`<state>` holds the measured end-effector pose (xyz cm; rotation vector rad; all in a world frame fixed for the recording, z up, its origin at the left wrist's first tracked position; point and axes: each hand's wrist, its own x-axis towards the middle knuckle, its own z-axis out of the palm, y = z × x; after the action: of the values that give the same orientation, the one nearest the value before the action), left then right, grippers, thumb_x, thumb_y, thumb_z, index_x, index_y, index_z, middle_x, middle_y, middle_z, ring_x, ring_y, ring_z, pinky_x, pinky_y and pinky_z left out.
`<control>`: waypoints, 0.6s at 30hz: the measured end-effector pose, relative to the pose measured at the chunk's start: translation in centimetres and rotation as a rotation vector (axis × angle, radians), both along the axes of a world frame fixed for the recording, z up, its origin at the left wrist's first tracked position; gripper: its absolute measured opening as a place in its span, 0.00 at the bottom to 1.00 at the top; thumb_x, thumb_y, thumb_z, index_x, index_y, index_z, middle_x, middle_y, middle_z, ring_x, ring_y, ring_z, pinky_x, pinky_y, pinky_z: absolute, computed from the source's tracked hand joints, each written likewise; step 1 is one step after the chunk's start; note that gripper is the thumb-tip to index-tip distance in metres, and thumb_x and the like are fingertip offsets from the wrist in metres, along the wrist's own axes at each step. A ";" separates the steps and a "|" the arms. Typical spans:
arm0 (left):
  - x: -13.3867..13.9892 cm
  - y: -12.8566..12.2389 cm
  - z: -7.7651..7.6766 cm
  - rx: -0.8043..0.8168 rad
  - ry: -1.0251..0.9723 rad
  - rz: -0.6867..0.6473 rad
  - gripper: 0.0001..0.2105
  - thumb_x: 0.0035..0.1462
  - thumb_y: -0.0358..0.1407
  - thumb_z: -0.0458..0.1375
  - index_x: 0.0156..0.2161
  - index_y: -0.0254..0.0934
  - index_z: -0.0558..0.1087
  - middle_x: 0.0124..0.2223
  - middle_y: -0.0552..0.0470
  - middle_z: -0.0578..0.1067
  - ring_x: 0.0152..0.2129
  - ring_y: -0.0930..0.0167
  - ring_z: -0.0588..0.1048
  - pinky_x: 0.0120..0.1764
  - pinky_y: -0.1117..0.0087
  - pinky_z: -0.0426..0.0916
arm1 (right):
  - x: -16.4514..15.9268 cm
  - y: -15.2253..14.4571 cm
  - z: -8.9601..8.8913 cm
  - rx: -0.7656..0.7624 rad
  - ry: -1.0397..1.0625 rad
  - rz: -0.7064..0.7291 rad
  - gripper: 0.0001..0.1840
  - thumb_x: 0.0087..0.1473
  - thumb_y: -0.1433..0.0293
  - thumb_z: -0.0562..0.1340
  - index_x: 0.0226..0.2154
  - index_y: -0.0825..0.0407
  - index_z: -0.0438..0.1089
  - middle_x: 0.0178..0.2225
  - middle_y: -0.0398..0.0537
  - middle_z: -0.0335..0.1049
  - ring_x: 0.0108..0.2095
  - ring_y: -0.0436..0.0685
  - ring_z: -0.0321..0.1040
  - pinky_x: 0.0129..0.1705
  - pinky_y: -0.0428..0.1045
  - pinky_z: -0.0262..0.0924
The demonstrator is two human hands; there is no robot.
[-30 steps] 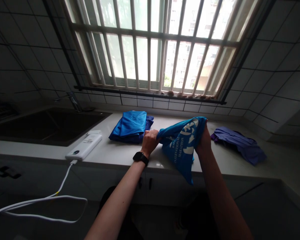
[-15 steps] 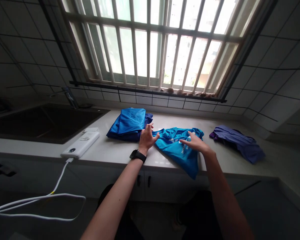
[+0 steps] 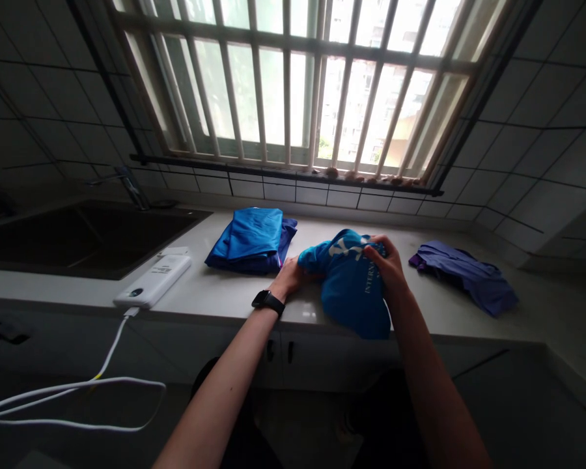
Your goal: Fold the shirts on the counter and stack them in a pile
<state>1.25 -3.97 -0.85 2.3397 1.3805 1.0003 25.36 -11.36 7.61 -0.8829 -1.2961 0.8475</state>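
A bright blue shirt [image 3: 351, 296] with white print and lettering lies bunched on the counter, its near part hanging over the front edge. My right hand [image 3: 388, 264] is closed on its upper right side, thumb over the cloth, and lifts that part off the counter. At the shirt's left end, my left hand [image 3: 292, 276] is closed on the cloth, its fingertips partly hidden; a black watch is on that wrist. Close beyond the left hand sits a stack of folded blue clothes [image 3: 254, 234], with a darker blue piece beneath.
A crumpled purple garment [image 3: 463, 273] lies on the right of the counter [image 3: 234, 296]. To the left are a white power bank [image 3: 153, 280] with a plugged-in white cable [image 3: 110, 355], a dark sink [image 3: 88, 238] and a faucet [image 3: 133, 189]. A barred window [image 3: 293, 85] is behind.
My right hand has gone from spread fingers on the shirt to gripping and raising its upper right part. My left hand has lowered onto the left end and closed. The shirt is more bunched.
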 end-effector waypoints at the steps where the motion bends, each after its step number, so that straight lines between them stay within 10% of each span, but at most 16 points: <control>1: 0.0 0.0 0.1 0.020 0.046 0.033 0.06 0.59 0.39 0.64 0.38 0.38 0.78 0.40 0.45 0.83 0.41 0.59 0.80 0.50 0.59 0.71 | -0.2 0.3 -0.2 -0.046 0.046 -0.034 0.27 0.41 0.46 0.76 0.32 0.46 0.71 0.33 0.41 0.74 0.33 0.55 0.71 0.33 0.48 0.67; 12: -0.5 -0.3 0.9 0.104 -0.131 0.492 0.12 0.70 0.33 0.48 0.53 0.33 0.68 0.35 0.42 0.81 0.37 0.56 0.82 0.44 0.59 0.71 | 1.2 2.8 -2.9 -0.311 -0.104 -0.047 0.32 0.30 0.45 0.79 0.28 0.51 0.73 0.24 0.41 0.73 0.25 0.53 0.69 0.27 0.47 0.64; 15: -0.8 0.0 0.5 0.065 -0.277 0.471 0.13 0.71 0.33 0.46 0.56 0.34 0.64 0.31 0.46 0.81 0.34 0.59 0.82 0.40 0.62 0.72 | 2.3 3.7 -2.6 -0.218 -0.058 -0.013 0.30 0.36 0.46 0.78 0.31 0.50 0.73 0.28 0.42 0.75 0.29 0.55 0.72 0.31 0.49 0.68; 18: -0.9 0.3 0.1 0.097 -0.364 0.458 0.13 0.70 0.31 0.45 0.57 0.35 0.62 0.29 0.49 0.80 0.32 0.61 0.82 0.39 0.63 0.73 | 2.9 4.8 -2.5 -0.025 0.032 -0.317 0.24 0.43 0.49 0.75 0.30 0.49 0.70 0.39 0.49 0.78 0.43 0.60 0.76 0.48 0.55 0.72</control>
<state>0.38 -3.66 -0.76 1.8009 1.7731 1.5562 28.23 -6.56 5.13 -1.0577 -1.0830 0.6260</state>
